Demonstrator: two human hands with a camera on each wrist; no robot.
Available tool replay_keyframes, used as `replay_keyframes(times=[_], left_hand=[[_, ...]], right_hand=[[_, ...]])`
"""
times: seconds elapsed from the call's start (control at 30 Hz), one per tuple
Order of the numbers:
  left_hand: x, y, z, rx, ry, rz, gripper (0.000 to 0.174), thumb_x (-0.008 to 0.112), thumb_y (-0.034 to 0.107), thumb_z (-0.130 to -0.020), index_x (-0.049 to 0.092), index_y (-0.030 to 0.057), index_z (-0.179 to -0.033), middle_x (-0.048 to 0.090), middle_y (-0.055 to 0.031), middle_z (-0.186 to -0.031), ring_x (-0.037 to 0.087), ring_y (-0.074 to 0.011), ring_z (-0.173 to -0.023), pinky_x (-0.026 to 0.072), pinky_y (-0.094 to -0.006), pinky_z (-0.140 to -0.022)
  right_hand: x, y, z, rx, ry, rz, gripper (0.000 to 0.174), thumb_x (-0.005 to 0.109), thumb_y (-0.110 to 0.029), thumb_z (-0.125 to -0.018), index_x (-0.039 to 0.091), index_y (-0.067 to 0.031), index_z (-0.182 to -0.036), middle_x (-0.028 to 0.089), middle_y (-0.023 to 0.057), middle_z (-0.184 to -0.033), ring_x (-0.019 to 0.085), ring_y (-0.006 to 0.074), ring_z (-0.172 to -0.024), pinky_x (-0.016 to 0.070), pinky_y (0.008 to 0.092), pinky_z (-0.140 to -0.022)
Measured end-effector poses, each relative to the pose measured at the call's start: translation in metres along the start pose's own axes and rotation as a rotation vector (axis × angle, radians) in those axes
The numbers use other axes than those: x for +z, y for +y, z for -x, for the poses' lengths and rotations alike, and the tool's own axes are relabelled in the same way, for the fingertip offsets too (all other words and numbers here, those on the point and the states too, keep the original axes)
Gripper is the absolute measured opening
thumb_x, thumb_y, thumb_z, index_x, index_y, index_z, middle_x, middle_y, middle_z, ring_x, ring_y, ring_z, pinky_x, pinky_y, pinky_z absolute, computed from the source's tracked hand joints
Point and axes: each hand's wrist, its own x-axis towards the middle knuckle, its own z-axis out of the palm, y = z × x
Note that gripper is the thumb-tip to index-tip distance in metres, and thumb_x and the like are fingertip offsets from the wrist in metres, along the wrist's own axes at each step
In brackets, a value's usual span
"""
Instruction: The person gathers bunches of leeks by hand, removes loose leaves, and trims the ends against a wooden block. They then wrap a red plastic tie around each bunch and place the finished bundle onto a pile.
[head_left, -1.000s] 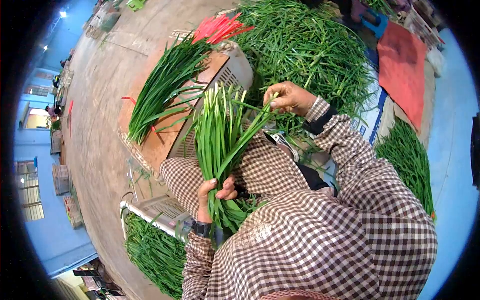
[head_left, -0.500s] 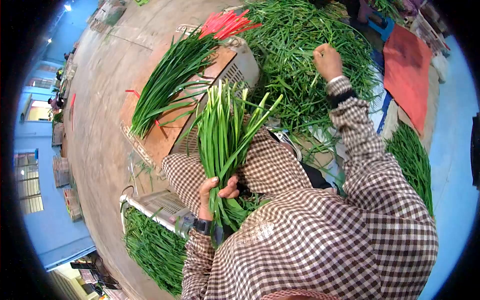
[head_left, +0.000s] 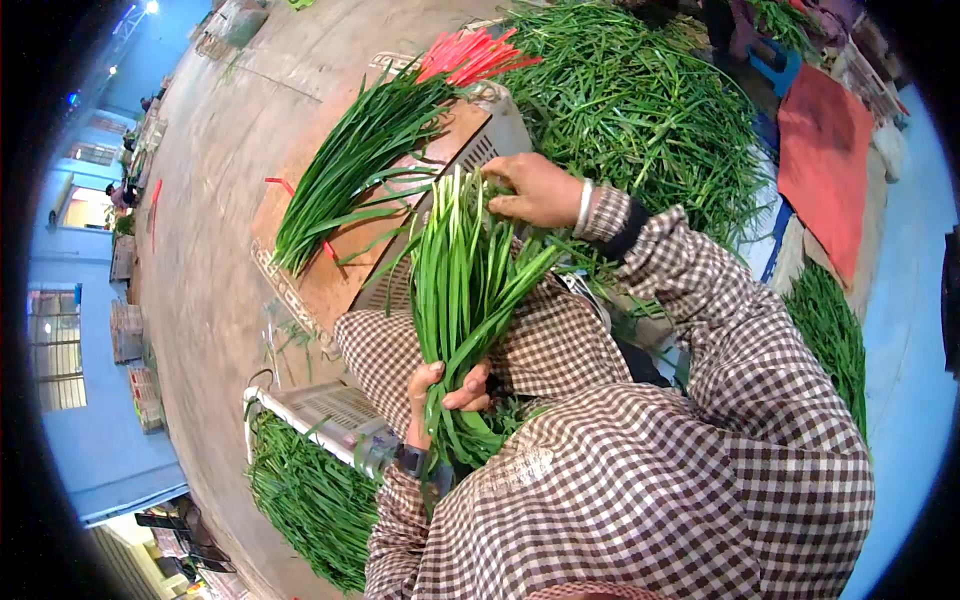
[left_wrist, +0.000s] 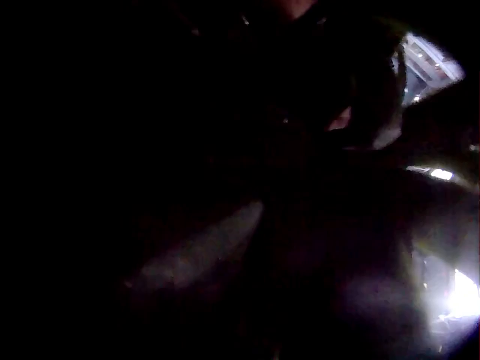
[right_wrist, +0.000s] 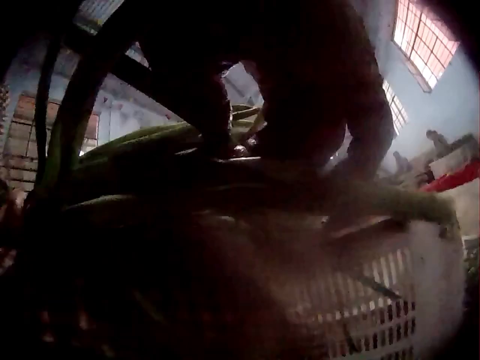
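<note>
A bunch of garlic chives [head_left: 450, 280] stands upright over the person's lap, pale cut ends upward, leaves hanging below. Fingers and thumb of the left hand [head_left: 468, 390] grip it low, around the leaves. At the top, the right hand [head_left: 545, 192] reaches in from the right with curled fingers at the pale ends. In the right wrist view, thumb and finger of the dark right hand [right_wrist: 300, 97] meet on the stalks [right_wrist: 150, 140]. The left wrist view is nearly black and hides the left hand's work.
Ahead, more chives [head_left: 360, 165] lie on a brown board [head_left: 335, 290] over a plastic crate, beside red strips [head_left: 475, 58]. A large loose heap of chives [head_left: 640, 120] spreads front right, near a red cloth [head_left: 825, 165]. Another crate [head_left: 330, 425] with chives stands at left.
The right hand let go of some stalks at the bunch's right side, swung out over the heap, then came back to the pale ends. The left hand keeps its grip.
</note>
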Motion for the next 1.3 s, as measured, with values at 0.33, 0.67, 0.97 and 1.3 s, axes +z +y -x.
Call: replay_keyframes(times=[0.33, 0.67, 0.97, 1.3], left_hand=[[-0.002, -0.006, -0.004, -0.086, -0.027, 0.123, 0.04, 0.054, 0.021, -0.086, 0.038, -0.0089, -0.108, 0.048, -0.0098, -0.085, 0.047, -0.0056, -0.058, 0.0368, -0.0219, -0.056], [0.002, -0.008, -0.007, -0.028, 0.007, 0.061, 0.028, 0.052, 0.017, -0.087, 0.044, -0.0066, -0.098, 0.049, -0.0096, -0.084, 0.046, -0.0052, -0.054, 0.0369, -0.0227, -0.055], [-0.004, -0.008, -0.005, -0.011, 0.006, 0.09, 0.033, 0.051, 0.017, -0.087, 0.041, -0.0085, -0.105, 0.05, -0.0108, -0.083, 0.045, -0.0047, -0.053, 0.0359, -0.0216, -0.053], [-0.001, -0.006, -0.006, -0.015, 0.054, -0.003, 0.034, 0.05, 0.018, -0.087, 0.041, -0.0088, -0.107, 0.049, -0.0092, -0.082, 0.043, -0.0035, -0.051, 0.0338, -0.0209, -0.051]], right_hand=[[0.013, -0.001, 0.024, 0.039, 0.494, 0.223, 0.028, 0.063, -0.022, -0.08, 0.056, -0.0077, -0.103, 0.062, 0.015, -0.079, 0.06, 0.0331, -0.079, 0.046, 0.0446, -0.073], [-0.015, 0.055, 0.011, -0.064, 0.545, 0.296, 0.008, 0.057, -0.019, -0.08, 0.06, -0.0115, -0.082, 0.059, 0.0133, -0.069, 0.057, 0.0333, -0.071, 0.0455, 0.0443, -0.064], [-0.114, 0.127, 0.032, 0.783, 0.588, 0.714, 0.029, 0.06, -0.027, -0.085, 0.062, -0.0024, -0.1, 0.062, 0.0201, -0.099, 0.064, 0.03, -0.08, 0.0531, 0.0433, -0.075], [-0.033, 0.002, -0.001, -0.127, 0.123, 0.003, 0.03, 0.071, -0.02, -0.074, 0.062, -0.0019, -0.096, 0.062, 0.0133, -0.098, 0.062, 0.0224, -0.087, 0.05, 0.033, -0.079]])
